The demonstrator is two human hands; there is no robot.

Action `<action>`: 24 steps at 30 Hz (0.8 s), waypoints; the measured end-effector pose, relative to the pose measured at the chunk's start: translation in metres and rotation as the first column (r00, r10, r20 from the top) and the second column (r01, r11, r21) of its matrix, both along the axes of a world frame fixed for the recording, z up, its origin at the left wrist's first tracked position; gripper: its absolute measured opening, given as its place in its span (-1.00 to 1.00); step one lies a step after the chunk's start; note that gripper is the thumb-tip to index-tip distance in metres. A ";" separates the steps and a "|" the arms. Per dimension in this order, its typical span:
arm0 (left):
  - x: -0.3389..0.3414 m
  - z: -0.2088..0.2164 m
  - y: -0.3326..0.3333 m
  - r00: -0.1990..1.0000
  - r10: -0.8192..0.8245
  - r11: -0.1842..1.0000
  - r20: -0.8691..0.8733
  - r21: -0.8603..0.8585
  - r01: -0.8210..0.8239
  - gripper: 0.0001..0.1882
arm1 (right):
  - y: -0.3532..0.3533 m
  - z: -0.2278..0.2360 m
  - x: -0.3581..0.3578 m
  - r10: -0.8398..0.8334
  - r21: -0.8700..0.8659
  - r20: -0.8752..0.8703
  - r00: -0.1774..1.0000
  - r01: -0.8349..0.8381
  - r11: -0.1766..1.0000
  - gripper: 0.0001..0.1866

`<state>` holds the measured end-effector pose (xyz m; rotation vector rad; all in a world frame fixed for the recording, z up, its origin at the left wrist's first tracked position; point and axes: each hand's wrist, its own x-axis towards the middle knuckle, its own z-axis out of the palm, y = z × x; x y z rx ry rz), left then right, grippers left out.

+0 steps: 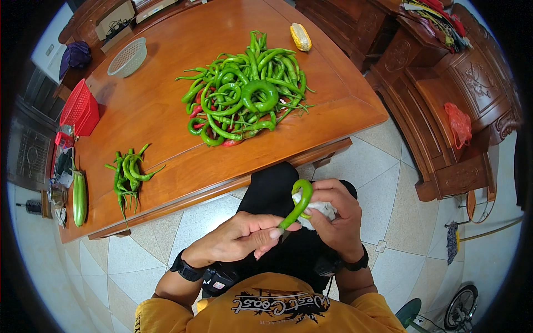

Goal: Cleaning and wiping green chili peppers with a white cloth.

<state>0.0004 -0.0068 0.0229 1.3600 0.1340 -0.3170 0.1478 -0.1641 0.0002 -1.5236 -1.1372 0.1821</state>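
A curled green chili pepper is held over my lap between both hands. My left hand pinches its lower end between thumb and fingers. My right hand is closed around a crumpled white cloth or tissue, pressed against the pepper's hooked upper part. On the table ahead lies a large heap of green chili peppers, with a few red ones among them. A smaller bunch of green peppers rests near the table's front edge on the left.
The wooden table stands in front of me. On it are a corn cob, a pale oval basket, a red basket and a long green eggplant-like vegetable. A carved wooden bench with a red plastic bag stands right.
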 end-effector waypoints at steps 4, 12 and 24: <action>0.000 -0.003 0.001 0.994 0.105 0.993 0.004 -0.046 -0.105 -0.67 | -0.002 0.002 0.002 0.042 -0.029 -0.032 0.999 -0.043 0.999 -0.75; 0.003 0.001 0.000 0.984 0.179 0.983 -0.015 -0.030 -0.180 -0.69 | -0.005 0.003 0.003 0.029 0.017 -0.061 0.998 -0.028 0.999 -0.78; 0.004 0.000 -0.001 0.967 0.252 0.968 -0.017 -0.004 -0.253 -0.69 | -0.006 0.005 0.002 0.016 0.035 0.008 1.000 -0.016 0.999 -0.76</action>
